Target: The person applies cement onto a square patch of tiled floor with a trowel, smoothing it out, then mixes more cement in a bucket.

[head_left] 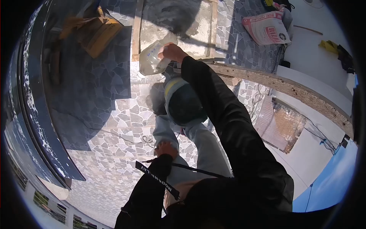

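Observation:
My right hand is closed on a translucent plastic jug, tilted at the near edge of a wooden frame. Wet grey cement lies inside this frame, partly in shadow. I cannot make out whether anything is pouring from the jug. Below my right forearm, between my legs, is a dark green bucket-like container with a yellow and pale band. My left hand rests on my knee with its fingers spread, holding nothing.
A red-and-white cement bag stands at the upper right. A long wooden beam crosses the right side. To the left is a torn cardboard box. A thin cable runs over the stone-patterned floor. A rough board lies at right.

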Demonstrator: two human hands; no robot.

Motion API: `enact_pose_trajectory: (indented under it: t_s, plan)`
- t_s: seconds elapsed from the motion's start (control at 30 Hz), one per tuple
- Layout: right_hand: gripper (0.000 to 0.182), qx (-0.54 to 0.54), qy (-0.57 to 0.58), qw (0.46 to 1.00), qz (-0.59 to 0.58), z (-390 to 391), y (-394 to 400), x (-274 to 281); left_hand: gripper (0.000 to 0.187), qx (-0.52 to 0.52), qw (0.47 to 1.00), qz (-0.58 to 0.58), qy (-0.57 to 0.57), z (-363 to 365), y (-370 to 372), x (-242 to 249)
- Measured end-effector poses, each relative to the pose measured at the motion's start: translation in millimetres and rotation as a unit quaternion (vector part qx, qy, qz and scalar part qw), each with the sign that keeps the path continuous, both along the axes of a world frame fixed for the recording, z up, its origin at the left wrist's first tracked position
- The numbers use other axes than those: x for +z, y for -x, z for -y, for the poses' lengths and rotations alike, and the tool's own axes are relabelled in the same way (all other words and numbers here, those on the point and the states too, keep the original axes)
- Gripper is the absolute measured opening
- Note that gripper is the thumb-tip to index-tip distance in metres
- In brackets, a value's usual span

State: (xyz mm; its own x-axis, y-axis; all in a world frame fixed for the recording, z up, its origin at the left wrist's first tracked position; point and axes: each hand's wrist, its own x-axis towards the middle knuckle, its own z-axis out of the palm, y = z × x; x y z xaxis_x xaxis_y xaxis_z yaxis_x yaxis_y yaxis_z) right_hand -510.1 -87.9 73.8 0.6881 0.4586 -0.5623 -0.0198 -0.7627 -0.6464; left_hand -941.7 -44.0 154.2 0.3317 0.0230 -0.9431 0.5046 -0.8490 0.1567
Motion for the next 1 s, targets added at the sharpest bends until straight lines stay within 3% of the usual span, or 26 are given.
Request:
enact_pose_trajectory:
  t_s: [0.1,0.17,0.2,0.3,0.43,0.53,0.57,0.67,0.77,0.83,0.87,0.9,0.93,0.97,1.0]
  plan:
    - [0.039,-0.053,-0.037,0.997,0.036,-1,0,6,0.042,-0.040,0.999,0.021,0.009,-1,8,-13]
    - [0.035,-0.130,-0.150,0.975,-0.097,0,0,9,0.039,-0.092,0.994,0.055,-0.011,0,-1,-3]
    - [0.035,-0.142,-0.156,0.972,-0.099,-1,2,6,0.039,-0.105,0.993,0.051,-0.015,-2,-7,-3]
    - [0.026,-0.201,-0.225,0.950,-0.081,6,1,0,0.047,-0.091,0.994,-0.055,0.015,-7,-22,1]
    - [0.031,-0.243,-0.343,0.905,-0.060,12,-2,8,0.046,-0.096,0.995,-0.025,0.003,-11,-15,-2]
    - [0.028,-0.287,-0.329,0.898,-0.045,18,-3,34,0.046,-0.138,0.990,-0.022,0.014,-13,-21,0]
    - [0.028,-0.291,-0.328,0.898,-0.044,19,-4,29,0.038,-0.113,0.993,-0.002,0.010,-13,-18,-3]
    - [0.022,-0.323,-0.353,0.878,0.009,15,-9,-14,0.039,-0.119,0.993,0.010,0.009,-19,-16,-7]
    - [0.018,-0.308,-0.437,0.844,0.030,15,-14,-21,0.037,-0.099,0.992,0.056,0.047,-34,7,-28]
    - [0.016,-0.365,-0.600,0.692,-0.166,22,-12,18,0.036,-0.103,0.992,0.057,0.046,-34,5,-28]
    - [0.016,-0.367,-0.600,0.692,-0.163,22,-14,5,0.035,-0.104,0.992,0.058,0.045,-33,5,-28]
    - [0.015,-0.363,-0.584,0.722,-0.072,19,-18,-19,0.035,-0.107,0.991,0.059,0.047,-37,22,-47]
    - [0.014,-0.359,-0.574,0.735,-0.026,21,-18,-17,0.039,-0.094,0.992,0.068,0.059,-46,55,-84]
    - [0.014,-0.357,-0.562,0.746,0.021,22,-17,-15,0.041,-0.088,0.991,0.072,0.064,-47,57,-85]
    - [0.013,-0.345,-0.565,0.749,-0.027,27,-13,17,0.043,-0.082,0.991,0.076,0.070,-48,58,-85]
